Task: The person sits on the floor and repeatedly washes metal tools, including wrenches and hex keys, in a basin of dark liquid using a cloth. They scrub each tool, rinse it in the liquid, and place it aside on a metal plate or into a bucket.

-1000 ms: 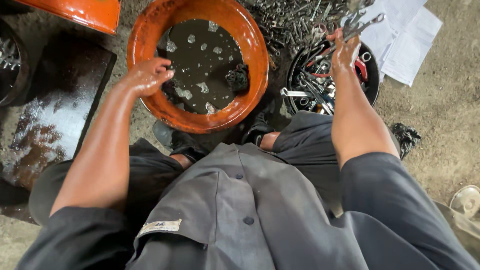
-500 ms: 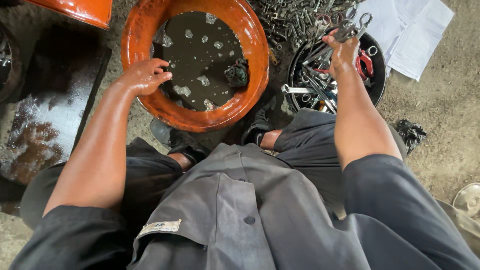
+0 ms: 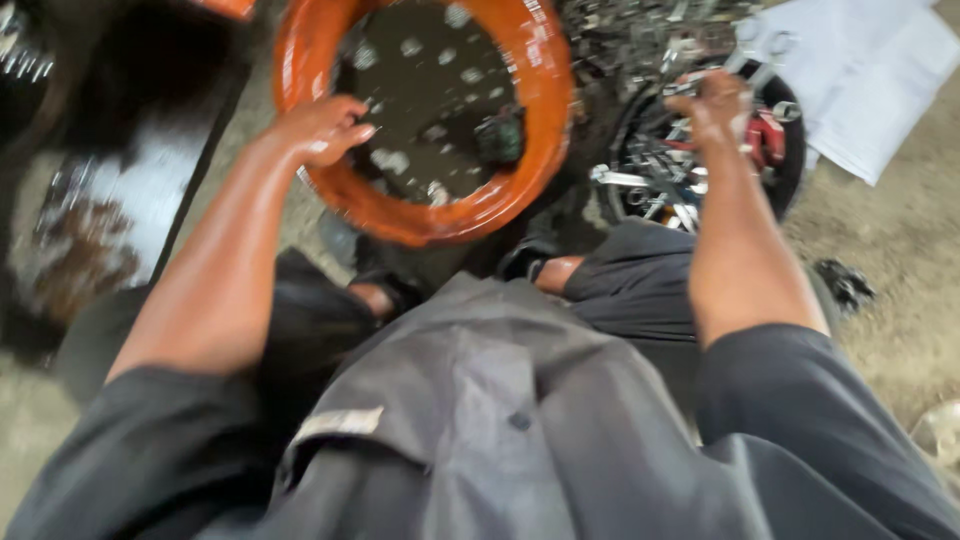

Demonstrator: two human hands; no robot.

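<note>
My left hand (image 3: 322, 130) rests on the near-left rim of the orange basin (image 3: 545, 110), fingers curled loosely over the edge and holding nothing. The basin holds dark, murky liquid (image 3: 425, 90) with pale patches of foam on top, and one dark lumpy part (image 3: 500, 135) sits in it near the right wall.

My right hand (image 3: 722, 105) is closed around a bundle of metal spanners (image 3: 750, 55), held just above the round black tub (image 3: 790, 170) to the right of the basin. That tub is full of loose wrenches, too blurred to count, with one red-handled tool (image 3: 768, 135) among them. A heap of small metal pieces (image 3: 620, 35) lies on the ground between the two containers, at the far side.

White paper sheets (image 3: 860, 70) lie beyond the tub, at least two overlapping. A pale rectangular label (image 3: 335, 422) is sewn on my grey shirt (image 3: 480, 420). One black rag (image 3: 845, 283) lies on the dirt at right.
</note>
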